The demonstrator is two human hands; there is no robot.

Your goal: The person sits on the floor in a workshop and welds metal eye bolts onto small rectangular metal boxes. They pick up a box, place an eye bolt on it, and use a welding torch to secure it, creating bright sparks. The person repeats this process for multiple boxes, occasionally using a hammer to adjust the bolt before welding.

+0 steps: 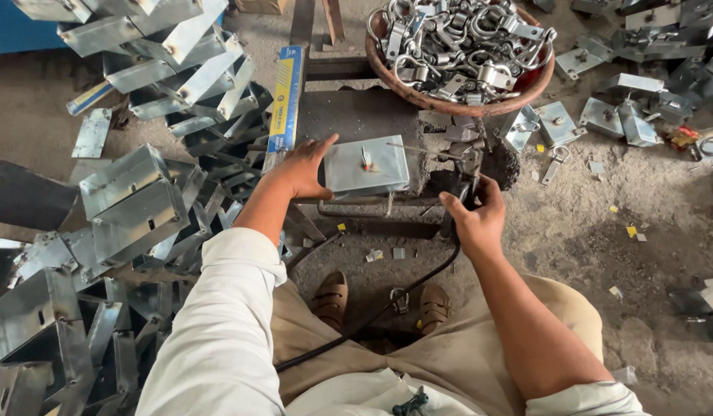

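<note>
My left hand (302, 171) rests against the left edge of a grey bent metal plate (368, 166) lying flat on a dark steel work stand (356, 115). A small ring fitting stands on top of the plate. My right hand (473, 216) grips the black handle of a welding holder (463, 181), whose thin rod points left toward the plate. A black cable (372, 316) runs from the holder down between my knees.
A heap of folded metal brackets (133, 200) fills the left side. A round basket of shiny shackles (460, 50) sits behind the stand. Finished brackets with rings (626, 115) lie at the right on the dusty floor. A blue and yellow box (285, 100) lies beside the stand.
</note>
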